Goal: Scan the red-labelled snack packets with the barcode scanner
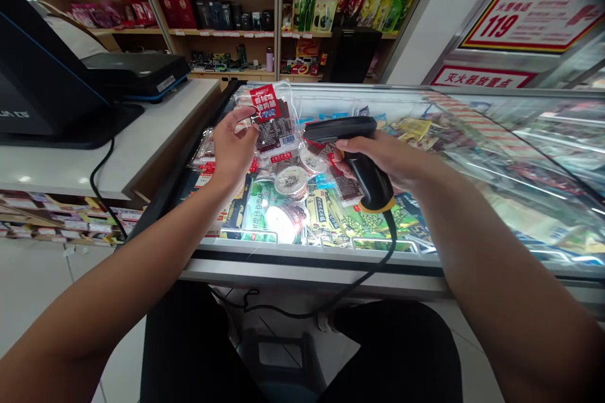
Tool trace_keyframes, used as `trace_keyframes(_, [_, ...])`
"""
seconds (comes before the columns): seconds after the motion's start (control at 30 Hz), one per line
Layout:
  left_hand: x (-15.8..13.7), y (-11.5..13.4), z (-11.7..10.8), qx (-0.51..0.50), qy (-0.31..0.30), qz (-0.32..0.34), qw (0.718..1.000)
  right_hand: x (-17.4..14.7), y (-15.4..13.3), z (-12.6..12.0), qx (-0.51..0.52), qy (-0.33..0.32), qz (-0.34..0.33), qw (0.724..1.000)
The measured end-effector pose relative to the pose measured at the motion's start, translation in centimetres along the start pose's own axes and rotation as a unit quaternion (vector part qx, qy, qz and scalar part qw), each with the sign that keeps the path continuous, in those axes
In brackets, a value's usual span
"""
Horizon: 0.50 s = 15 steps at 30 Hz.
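Note:
My left hand (237, 143) pinches the left edge of a clear plastic snack packet (276, 126) with a red label and a barcode near its lower corner. In my right hand (373, 150) is a black barcode scanner (371, 179), gripped round its handle, its head pointing left toward the packet. A black cable (385, 245) runs down from the handle. Both hands are above the glass top of a freezer; round tubs (290, 181) and several colourful bags show under them. Another red-labelled packet (348, 189) lies partly hidden behind the scanner.
A counter (161, 132) at the left holds a black scale (137, 72) and a dark monitor (42, 63). Shelves (212, 31) of boxed and bagged goods stand behind. The freezer's front edge (302, 271) crosses before my knees, above a grey stool (278, 359).

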<state>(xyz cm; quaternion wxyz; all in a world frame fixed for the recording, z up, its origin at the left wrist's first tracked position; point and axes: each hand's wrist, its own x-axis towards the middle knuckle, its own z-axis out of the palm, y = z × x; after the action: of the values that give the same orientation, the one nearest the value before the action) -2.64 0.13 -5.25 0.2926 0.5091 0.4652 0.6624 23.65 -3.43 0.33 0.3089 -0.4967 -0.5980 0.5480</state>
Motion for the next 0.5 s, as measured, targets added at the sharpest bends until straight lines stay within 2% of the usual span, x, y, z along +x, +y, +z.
trace_keyframes(0.1, [0.27,-0.12,0.04,0.012,0.008,0.001,1.000,-0.10,0.16,0.52,-0.011,-0.004,-0.018,1.000])
trace_keyframes(0.27, [0.42,-0.48,0.24,0.010,0.003,0.014,1.000,-0.73,-0.42,1.06,-0.015,-0.024,0.011,1.000])
trace_keyframes(0.5, [0.66,-0.50,0.12,0.014,0.006,0.023,1.000,-0.51,-0.05,0.70,-0.007,-0.023,-0.032,0.999])
